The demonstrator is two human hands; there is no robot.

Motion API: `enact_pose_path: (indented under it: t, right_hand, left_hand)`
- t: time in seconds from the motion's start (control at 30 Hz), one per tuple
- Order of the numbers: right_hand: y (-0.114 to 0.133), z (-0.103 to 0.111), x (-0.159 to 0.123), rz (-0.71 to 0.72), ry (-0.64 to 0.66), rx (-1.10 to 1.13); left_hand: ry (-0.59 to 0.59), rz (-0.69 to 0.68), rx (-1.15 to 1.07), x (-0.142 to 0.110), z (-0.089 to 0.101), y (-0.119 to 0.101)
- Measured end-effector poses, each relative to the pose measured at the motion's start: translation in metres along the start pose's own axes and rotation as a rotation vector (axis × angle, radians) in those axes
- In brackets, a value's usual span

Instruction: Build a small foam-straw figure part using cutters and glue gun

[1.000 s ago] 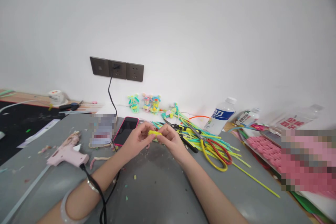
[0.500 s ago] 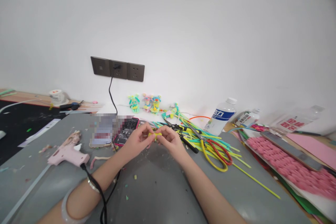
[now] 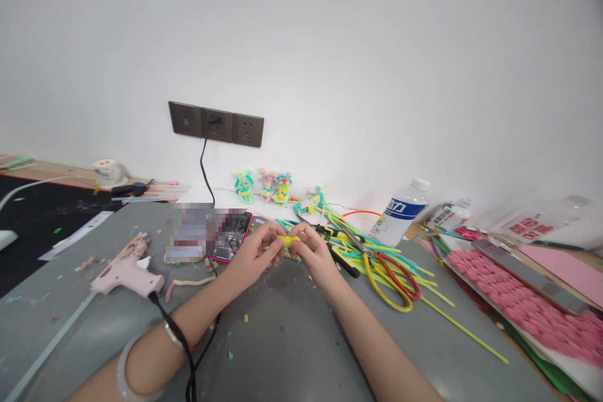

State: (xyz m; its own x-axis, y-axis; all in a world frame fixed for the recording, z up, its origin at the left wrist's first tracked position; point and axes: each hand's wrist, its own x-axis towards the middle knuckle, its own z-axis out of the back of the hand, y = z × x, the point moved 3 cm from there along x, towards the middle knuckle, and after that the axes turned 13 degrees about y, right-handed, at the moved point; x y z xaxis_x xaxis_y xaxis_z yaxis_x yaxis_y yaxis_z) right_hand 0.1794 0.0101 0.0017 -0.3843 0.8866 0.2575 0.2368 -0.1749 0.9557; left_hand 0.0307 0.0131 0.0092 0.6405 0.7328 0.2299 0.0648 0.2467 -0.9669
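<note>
Between the fingertips of both hands is a small yellow piece of pipe cleaner, partly covered by the fingers. My left hand pinches its left end, and my right hand pinches the right. Just right of my right hand lies a pile of yellow and teal pipe cleaners. On that pile rest black-handled pliers and scissors with yellow and red handles. Beyond the hands, small pipe-cleaner figures stand against the wall.
A pink glue gun lies at left, its black cord crossing my left forearm. Phones lie behind my left hand. A bottle stands back right, near a pink braided piece. Scraps dot the grey table.
The view has shifted slightly, so most things sit a little further right. Both hands still pinch the yellow piece, and more of its length shows between the fingers.
</note>
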Motion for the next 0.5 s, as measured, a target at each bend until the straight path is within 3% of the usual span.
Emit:
enact_pose_path:
  t: [0.5]
  right_hand:
    - [0.0068, -0.0051, -0.0018, -0.026, 0.011, -0.071]
  left_hand:
    - [-0.046, 0.019, -0.030, 0.0013, 0.0035, -0.0079]
